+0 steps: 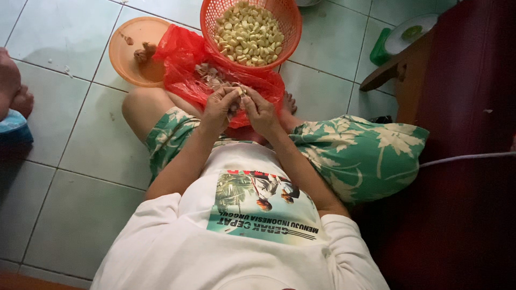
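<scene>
1. Red plastic bag [185, 56] lies on the floor tiles [80, 161], with unpeeled garlic on it.
2. Orange basket [285, 21] holds peeled cloves.
3. Left hand [219, 107] and right hand [259, 110] meet above the bag — fingers pinched on one garlic clove [240, 91].
4. Clove probably light, firm, a little slippery — best held at its ends; its axis cannot be told.

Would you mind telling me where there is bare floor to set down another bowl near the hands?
Bare tiles lie left of the knee, below the orange plate, and another patch lies between the basket and the green tool. It is crowded ahead: left hand and right hand meet over the red bag.
</scene>
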